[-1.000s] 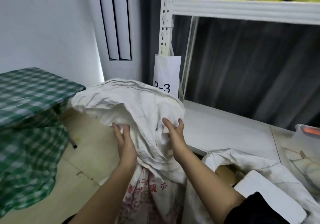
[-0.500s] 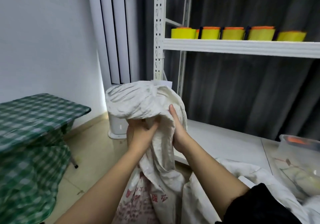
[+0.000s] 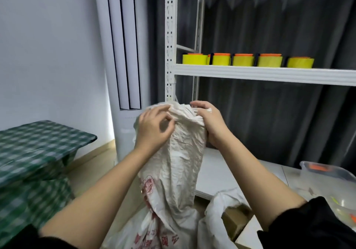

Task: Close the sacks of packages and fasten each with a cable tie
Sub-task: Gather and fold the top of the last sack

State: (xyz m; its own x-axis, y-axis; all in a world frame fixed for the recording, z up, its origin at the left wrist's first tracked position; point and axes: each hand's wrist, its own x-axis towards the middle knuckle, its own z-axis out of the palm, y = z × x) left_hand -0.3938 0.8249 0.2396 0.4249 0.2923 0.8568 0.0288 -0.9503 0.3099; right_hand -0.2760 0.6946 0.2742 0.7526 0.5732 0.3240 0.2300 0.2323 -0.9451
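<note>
A white woven sack [image 3: 179, 171] with red print stands upright in front of me, its top gathered into a narrow neck. My right hand [image 3: 210, 121] grips the right side of the neck near the rim. My left hand [image 3: 154, 127] lies against the left side of the neck, its fingertips pinching the bunched rim. A second white sack [image 3: 217, 206] sits open at the lower right, with a brown carton [image 3: 237, 220] showing inside. No cable tie is visible in either hand.
A white metal shelf [image 3: 269, 74] carries yellow-and-orange containers [image 3: 221, 60]. A clear plastic bin [image 3: 327, 177] rests on the lower white shelf board [image 3: 215, 169] at right. A green checked table [image 3: 36, 143] stands left, a tall white air conditioner [image 3: 123, 56] behind.
The sack's wide floppy mouth has been gathered and pulled upward into a tight neck. Both hands rose with it, and the view tilted up to show the shelf.
</note>
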